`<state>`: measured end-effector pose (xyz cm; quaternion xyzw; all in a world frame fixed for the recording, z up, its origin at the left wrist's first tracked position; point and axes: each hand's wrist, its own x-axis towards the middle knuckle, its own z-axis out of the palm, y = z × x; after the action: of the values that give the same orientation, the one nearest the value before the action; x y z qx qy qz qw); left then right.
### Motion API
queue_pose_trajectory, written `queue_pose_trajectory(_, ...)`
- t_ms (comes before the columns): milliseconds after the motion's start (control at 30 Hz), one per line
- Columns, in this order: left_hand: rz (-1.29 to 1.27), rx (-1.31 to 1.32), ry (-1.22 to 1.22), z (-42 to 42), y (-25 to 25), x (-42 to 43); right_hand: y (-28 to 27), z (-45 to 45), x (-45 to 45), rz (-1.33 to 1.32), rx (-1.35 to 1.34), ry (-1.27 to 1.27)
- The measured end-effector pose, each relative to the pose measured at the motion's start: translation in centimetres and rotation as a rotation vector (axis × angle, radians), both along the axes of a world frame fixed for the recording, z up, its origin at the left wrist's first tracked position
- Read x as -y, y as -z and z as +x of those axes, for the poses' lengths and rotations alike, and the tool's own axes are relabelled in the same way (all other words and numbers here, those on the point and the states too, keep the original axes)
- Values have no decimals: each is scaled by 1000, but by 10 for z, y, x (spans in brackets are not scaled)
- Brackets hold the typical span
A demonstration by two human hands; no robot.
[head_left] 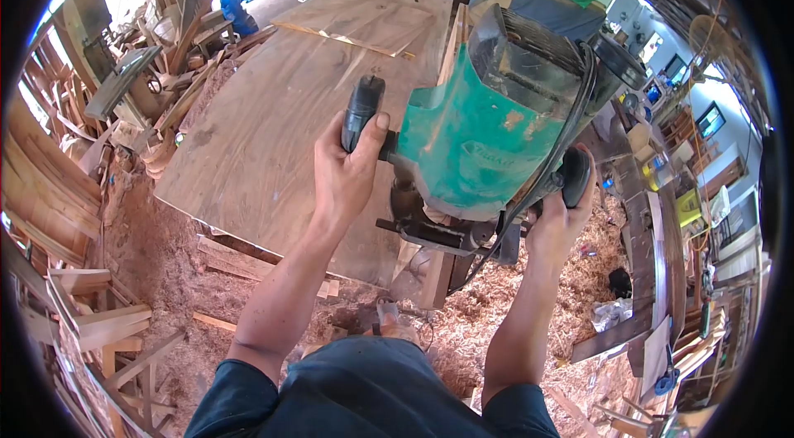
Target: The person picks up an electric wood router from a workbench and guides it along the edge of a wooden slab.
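Note:
A large green power tool (480, 136) with a dark, vented top fills the space between my hands. My left hand (351, 161) is wrapped round its black left grip, thumb on the near side. On the opposite side, my right hand (566, 206) is closed round the black right handle. A black cord runs down the tool's right side. Beneath the body are a dark metal base and a wooden piece (437, 279), partly hidden by the tool. Just left of the tool lies a broad plywood sheet (273, 132) with a thin wooden strip (343, 38) across its far part.
Reddish shavings (463, 330) cover the floor around my legs. Scrap wood (178, 41) is heaped at the far left, and wooden frames (107, 314) stand at the near left. Along the right runs a long bench (641, 256) with boards. A covered object (538, 8) stands behind the tool.

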<state>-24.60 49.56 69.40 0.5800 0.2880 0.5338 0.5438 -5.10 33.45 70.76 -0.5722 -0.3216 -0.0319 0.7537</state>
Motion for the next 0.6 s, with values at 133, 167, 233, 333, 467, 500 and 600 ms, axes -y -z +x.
queue_pose_trajectory(133,1,-2,-4,1,2,-2,-3,-2,-1,-28,12,29)
queue_pose_trajectory(167,2,-1,-6,1,1,-3,-3,-2,-2,-27,8,27)
queue_pose_trajectory(233,3,-2,-9,2,1,-3,-1,0,-2,-1,-8,9)
queue_pose_trajectory(333,-3,20,-9,3,2,-2,0,3,-3,4,10,23)
queue_pose_trajectory(467,-9,20,-3,4,2,-3,-1,1,-4,-8,15,44)
queue_pose_trajectory(500,-5,18,-7,4,2,-4,-1,2,-5,-16,26,53)
queue_pose_trajectory(600,-3,11,-16,4,3,-5,1,4,-7,-10,48,61)
